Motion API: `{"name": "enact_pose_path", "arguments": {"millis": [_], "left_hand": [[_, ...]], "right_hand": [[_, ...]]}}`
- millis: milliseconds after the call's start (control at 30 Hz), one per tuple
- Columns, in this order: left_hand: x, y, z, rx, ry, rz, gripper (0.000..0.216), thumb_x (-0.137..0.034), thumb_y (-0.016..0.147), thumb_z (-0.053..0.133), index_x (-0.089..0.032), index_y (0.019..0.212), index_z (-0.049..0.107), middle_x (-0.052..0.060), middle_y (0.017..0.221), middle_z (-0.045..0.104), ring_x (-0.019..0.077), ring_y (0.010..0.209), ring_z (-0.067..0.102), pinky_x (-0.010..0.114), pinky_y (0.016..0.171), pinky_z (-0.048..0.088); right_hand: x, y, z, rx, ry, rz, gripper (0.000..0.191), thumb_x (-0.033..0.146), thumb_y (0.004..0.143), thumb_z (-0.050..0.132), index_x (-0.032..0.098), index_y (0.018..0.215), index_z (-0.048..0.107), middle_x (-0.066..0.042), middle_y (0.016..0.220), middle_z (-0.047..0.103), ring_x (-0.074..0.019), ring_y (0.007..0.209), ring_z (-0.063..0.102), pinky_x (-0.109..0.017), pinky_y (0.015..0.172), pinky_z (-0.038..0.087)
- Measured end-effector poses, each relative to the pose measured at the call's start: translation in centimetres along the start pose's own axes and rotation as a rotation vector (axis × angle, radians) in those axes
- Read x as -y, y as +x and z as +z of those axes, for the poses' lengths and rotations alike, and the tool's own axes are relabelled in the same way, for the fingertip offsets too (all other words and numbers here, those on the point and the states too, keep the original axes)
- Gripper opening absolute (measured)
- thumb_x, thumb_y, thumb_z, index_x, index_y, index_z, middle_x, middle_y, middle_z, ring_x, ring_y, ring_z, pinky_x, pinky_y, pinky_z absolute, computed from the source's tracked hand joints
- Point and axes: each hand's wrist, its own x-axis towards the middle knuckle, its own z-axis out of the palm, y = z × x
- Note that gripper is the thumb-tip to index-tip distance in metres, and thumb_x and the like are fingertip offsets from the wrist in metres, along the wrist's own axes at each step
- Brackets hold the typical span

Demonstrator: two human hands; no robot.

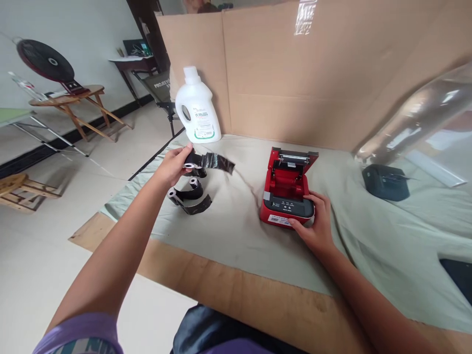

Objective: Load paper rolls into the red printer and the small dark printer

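Observation:
My left hand [176, 164] is closed on a roll of black ribbon [192, 160] with a pale core, held above the left part of the cloth. A loose strip of shiny black ribbon trails from it to the right. Just below and nearer to me lie several similar rolls [188, 194], partly unwound, some standing on end. My right hand [319, 221] grips the front right corner of a red label printer [287, 196], thumb on the front face and fingers along the side. The printer's lid [294, 158] stands raised, and no roll shows in its red bay.
A white detergent bottle [199, 110] stands at the back left, against a cardboard screen [295, 73]. At the right are a black box-shaped device [385, 182] and a clear plastic bag [416, 118]. A dark flat object [459, 275] lies at the right edge. Cloth [228, 231] covers the wooden table.

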Motion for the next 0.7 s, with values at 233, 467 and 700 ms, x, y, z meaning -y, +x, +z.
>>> {"name": "enact_pose_path", "arguments": {"millis": [233,467,700], "left_hand": [[0.4,2.8,-0.6,-0.103,0.233,0.134,0.034,-0.05,0.078,0.073,-0.018,0.079,0.061,0.001,0.065,0.06,0.0113,0.053,0.053,0.022,0.044,0.038],[-0.6,7.6,-0.6,-0.048,0.775,0.265,0.046,-0.041,0.062,0.085,-0.02,0.098,0.065,0.009,0.096,0.071,0.0252,0.088,0.065,0.034,0.07,0.051],[2.6,10.4,-1.6,0.15,1.279,0.073,0.035,-0.04,0.06,0.079,-0.019,0.086,0.069,0.012,0.101,0.073,0.0351,0.103,0.065,0.036,0.081,0.049]], "right_hand": [[-0.2,0.1,0.0,0.008,-0.029,-0.004,0.06,0.043,0.074,0.077,0.023,0.125,0.052,-0.014,0.13,0.048,-0.0332,0.123,0.05,-0.054,0.102,0.045],[-0.3,0.2,0.1,0.002,-0.029,-0.016,0.06,0.044,0.074,0.077,0.023,0.124,0.052,-0.013,0.128,0.049,-0.0338,0.122,0.051,-0.056,0.101,0.044],[-0.1,0.3,0.0,0.016,-0.023,-0.004,0.059,0.044,0.074,0.076,0.023,0.124,0.052,-0.014,0.13,0.049,-0.0346,0.124,0.049,-0.056,0.102,0.043]]}}
